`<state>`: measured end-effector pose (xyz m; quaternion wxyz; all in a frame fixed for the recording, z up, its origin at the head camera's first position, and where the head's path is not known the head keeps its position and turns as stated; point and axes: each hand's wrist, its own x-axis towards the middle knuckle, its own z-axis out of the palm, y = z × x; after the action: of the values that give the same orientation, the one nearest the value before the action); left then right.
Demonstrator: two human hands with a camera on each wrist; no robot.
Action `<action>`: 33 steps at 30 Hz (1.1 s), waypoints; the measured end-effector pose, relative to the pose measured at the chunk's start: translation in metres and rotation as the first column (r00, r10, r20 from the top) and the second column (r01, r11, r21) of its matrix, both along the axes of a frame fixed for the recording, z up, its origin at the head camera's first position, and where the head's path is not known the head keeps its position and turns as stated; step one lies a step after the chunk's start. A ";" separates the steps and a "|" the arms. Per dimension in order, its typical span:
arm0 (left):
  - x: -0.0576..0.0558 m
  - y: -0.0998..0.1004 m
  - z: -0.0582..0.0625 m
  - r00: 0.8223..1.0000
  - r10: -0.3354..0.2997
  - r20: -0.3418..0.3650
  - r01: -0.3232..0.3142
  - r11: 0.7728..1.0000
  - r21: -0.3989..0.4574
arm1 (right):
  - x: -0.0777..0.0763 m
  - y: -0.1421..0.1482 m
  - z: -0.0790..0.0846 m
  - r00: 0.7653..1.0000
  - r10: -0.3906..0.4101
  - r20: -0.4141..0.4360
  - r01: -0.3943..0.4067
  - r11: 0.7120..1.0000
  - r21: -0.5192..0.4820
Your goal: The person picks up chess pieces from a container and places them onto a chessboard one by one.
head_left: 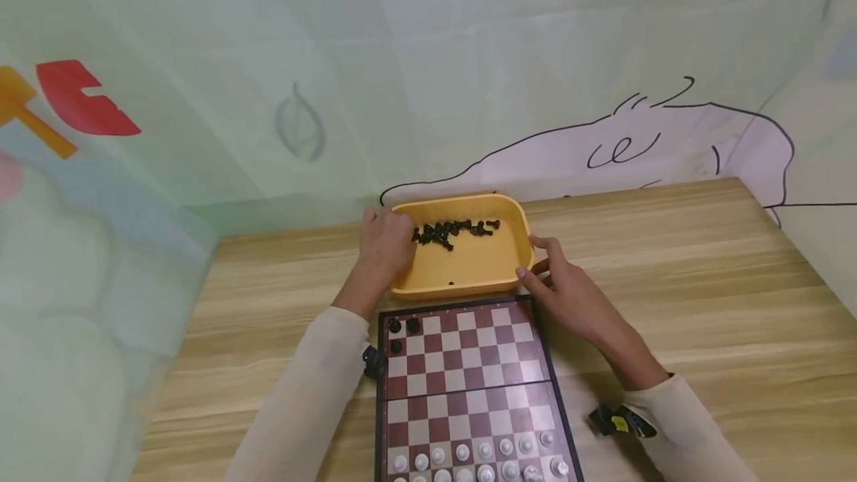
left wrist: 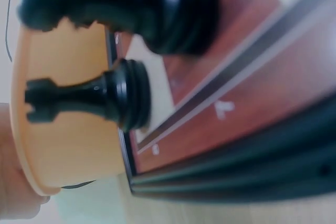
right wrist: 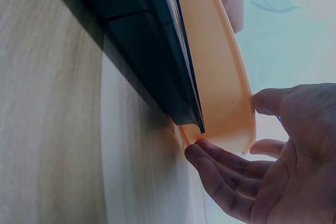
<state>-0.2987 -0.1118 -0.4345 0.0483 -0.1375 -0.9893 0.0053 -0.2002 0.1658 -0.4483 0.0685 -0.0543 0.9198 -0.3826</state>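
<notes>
A yellow tray (head_left: 469, 266) sits just beyond the far edge of the chessboard (head_left: 462, 355), its long side running along that edge. Small black chess pieces (head_left: 438, 233) lie jumbled inside it, mostly on the side farther from the chessboard and toward the left. The right hand (head_left: 569, 292), past the chessboard's far right corner, grips the tray by its end, thumb and index finger at the rim and other fingers curled below. The left hand (head_left: 387, 242), beyond the chessboard's far left corner, bends over the tray's other end; its fingertips are hidden, so I cannot tell whether they hold anything. On the chessboard itself, a black rook (left wrist: 89, 98) stands upright in the far left corner, with a black pawn (left wrist: 184, 14) on the square nearer the person and a third black piece (head_left: 414, 326) to the rook's right. White pieces (head_left: 485, 451) fill two rows at the chessboard's near end, the closer row partly cut off by the frame. The wooden table (head_left: 669, 266) spreads out on both sides of the chessboard, and beyond its far end hangs a pale green backdrop (head_left: 469, 95) with printed drawings. Light sleeves (head_left: 301, 393) cover both forearms, one on either side of the chessboard.
</notes>
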 end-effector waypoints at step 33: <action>0.004 0.005 0.021 0.997 -0.066 -0.030 0.067 0.997 0.041 | -0.004 0.005 -0.002 0.999 0.017 -0.031 -0.017 1.000 -0.007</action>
<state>-0.2943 -0.1070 -0.4134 0.0655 -0.1692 -0.9833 -0.0150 -0.2043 0.1712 -0.4507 0.0572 -0.0684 0.9189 -0.3842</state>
